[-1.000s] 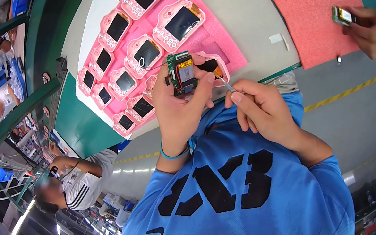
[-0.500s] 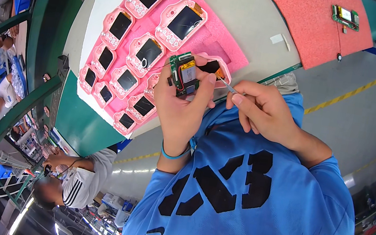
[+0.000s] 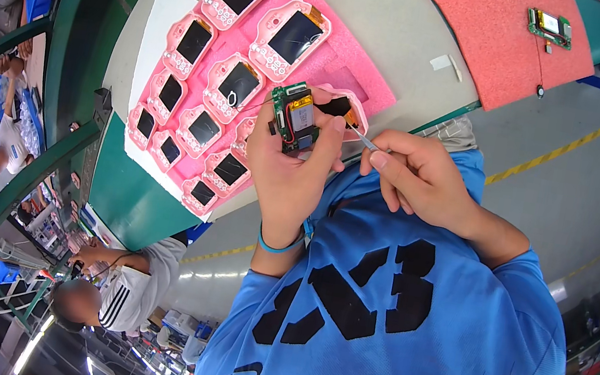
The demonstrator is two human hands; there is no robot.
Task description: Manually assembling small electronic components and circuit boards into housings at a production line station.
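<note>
From where I stand, everything arranges itself around the pink foam mat point(image 3: 336, 56). Over its near edge, the left hand point(image 3: 290, 178) grasps one green circuit board point(image 3: 281, 98) between thumb and fingers, the silver battery point(image 3: 301, 115) facing up — probably so its parts stay uncovered and steady. Above that same edge, farther right, the right hand point(image 3: 427, 180) pinches one slim metal tool point(image 3: 366, 144) like a pen, seemingly for fine control. Its tip is at the orange ribbon point(image 3: 351, 119) of the nearest pink shell point(image 3: 360, 108); whether they touch, I can't tell.

I count twelve pink shells on the mat, that one included, another partly hidden behind the left hand. The clearly visible ones lie screen up in loose rows, perhaps to protect the screens and keep each reachable. One white sheet point(image 3: 154, 31) shows under the mat's left side. Well right of the mat, one red foam sheet point(image 3: 494, 53) carries a second battery-topped board point(image 3: 563, 39), likely cushioned there.
</note>
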